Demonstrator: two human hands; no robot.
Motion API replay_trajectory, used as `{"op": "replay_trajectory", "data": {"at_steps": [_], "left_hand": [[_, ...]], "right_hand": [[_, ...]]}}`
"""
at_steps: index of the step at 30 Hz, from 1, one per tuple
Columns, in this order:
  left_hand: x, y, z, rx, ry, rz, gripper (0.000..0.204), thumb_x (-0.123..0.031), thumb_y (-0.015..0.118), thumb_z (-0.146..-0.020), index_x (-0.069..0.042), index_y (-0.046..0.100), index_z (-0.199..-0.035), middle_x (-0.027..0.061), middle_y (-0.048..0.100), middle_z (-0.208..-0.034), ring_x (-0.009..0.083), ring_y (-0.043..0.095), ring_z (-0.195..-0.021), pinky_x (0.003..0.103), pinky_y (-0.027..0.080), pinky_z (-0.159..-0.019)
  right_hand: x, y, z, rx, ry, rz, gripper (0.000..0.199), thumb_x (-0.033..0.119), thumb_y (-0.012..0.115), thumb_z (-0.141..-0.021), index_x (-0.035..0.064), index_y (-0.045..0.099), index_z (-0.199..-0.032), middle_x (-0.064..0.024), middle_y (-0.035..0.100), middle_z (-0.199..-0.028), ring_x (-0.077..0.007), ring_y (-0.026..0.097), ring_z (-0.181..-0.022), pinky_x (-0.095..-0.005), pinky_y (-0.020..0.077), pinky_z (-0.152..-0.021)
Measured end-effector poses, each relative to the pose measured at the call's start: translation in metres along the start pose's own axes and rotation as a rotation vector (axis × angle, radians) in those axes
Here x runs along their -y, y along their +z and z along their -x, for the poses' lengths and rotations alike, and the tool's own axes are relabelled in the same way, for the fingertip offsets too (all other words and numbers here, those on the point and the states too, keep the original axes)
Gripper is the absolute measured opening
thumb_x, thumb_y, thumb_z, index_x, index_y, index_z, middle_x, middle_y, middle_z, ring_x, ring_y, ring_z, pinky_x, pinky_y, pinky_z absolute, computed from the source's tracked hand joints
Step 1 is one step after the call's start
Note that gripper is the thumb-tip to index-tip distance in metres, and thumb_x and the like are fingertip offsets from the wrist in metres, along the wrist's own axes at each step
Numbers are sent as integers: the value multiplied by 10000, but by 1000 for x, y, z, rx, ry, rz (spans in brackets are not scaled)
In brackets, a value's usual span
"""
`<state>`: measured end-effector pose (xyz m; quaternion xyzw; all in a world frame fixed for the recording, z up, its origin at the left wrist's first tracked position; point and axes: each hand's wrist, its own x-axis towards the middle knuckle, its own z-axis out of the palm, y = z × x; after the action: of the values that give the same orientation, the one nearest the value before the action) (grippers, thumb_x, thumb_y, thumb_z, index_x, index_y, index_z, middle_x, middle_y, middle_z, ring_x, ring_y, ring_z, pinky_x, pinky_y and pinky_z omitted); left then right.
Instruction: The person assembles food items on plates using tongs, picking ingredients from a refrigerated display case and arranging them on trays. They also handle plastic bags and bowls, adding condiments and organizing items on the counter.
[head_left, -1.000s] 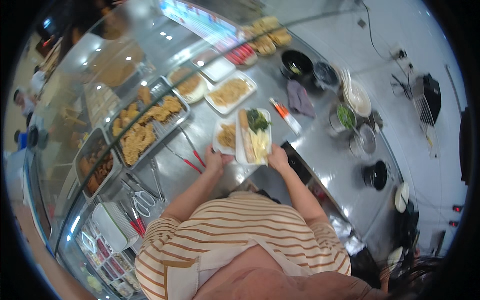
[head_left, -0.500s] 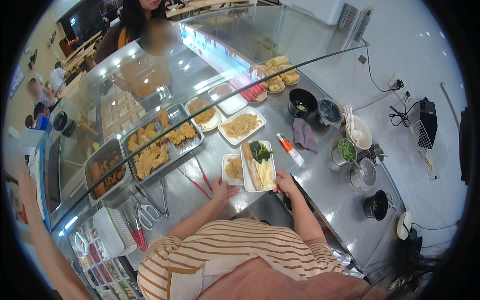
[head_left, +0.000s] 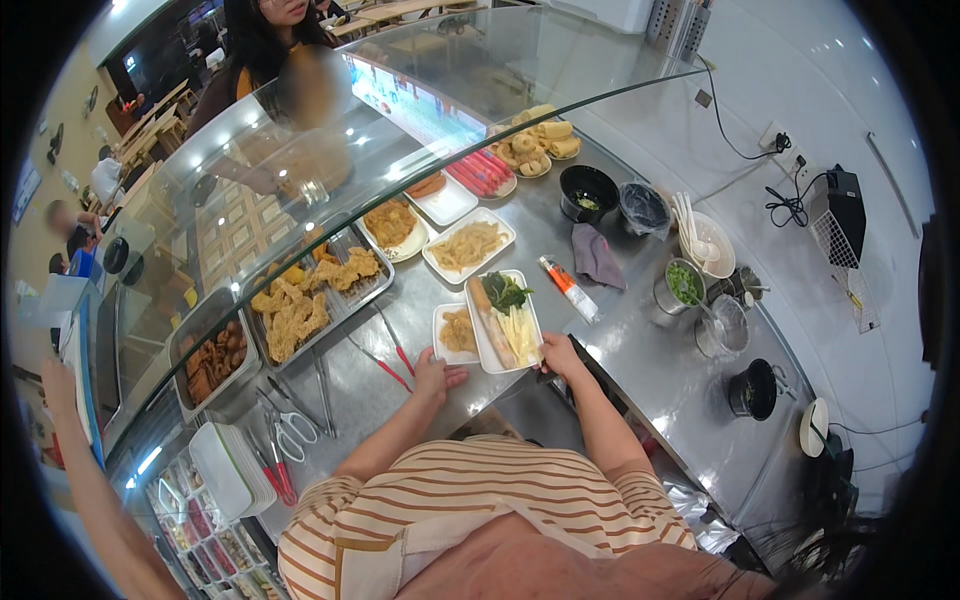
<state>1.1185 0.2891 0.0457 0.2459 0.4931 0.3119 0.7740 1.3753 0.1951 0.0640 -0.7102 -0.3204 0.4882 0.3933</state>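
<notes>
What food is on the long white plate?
The long white plate holds leafy greens, pale strips and a long fried stick. The right hand covers its near corner.

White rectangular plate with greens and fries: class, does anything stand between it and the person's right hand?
Nothing visible does. The right hand already touches the near corner of the white rectangular plate; the left hand rests flat on the steel counter beside it.

Both forearms reach forward from the lower edge, bare below striped short sleeves and spreading slightly apart. The left hand point(head_left: 436, 376) lies palm down, fingers loosely spread and thumb angled out to the right. The right hand point(head_left: 560, 354) is extended a little farther, fingers curled in a pinch, wrist nearly straight.
</notes>
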Motion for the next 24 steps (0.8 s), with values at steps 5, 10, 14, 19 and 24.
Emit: {"op": "replay_trajectory", "data": {"at_steps": [5,10,14,19,24], "left_hand": [[-5,2,0,24,3,-12,406,32,325,-855,-80,344,-1244,215,587,-951,297,643,-700,373,574,-561],[-2,-9,-11,63,-18,35,475,45,349,-829,-72,299,-1287,229,581,-955,313,642,-706,387,575,-575],[3,-4,-16,25,7,31,567,54,360,-819,-68,211,-1352,250,569,-964,335,641,-714,405,574,-590],[1,-22,-21,63,-17,98,621,71,369,-811,-69,152,-1376,261,554,-995,406,633,-781,471,570,-634],[2,-13,-27,24,-10,48,529,82,363,-816,-58,223,-1307,282,486,-1111,440,613,-847,495,562,-697]], "right_hand": [[7,2,7,-43,-13,-36,320,-11,392,-802,20,621,-1022,-63,606,-634,-106,539,-478,-233,411,-403],[18,4,7,-33,-21,40,325,-10,410,-779,13,634,-1014,-58,585,-615,-111,504,-449,-244,405,-408],[26,2,6,-103,-82,57,354,-7,401,-768,18,634,-1032,-67,555,-580,-123,499,-439,-289,396,-406],[16,9,-16,-100,-82,125,319,11,435,-746,25,662,-970,-76,559,-576,-125,499,-456,-303,393,-418],[24,5,9,-168,-4,-113,337,32,454,-773,11,637,-1055,-74,595,-636,-114,502,-455,-259,414,-426]]}}
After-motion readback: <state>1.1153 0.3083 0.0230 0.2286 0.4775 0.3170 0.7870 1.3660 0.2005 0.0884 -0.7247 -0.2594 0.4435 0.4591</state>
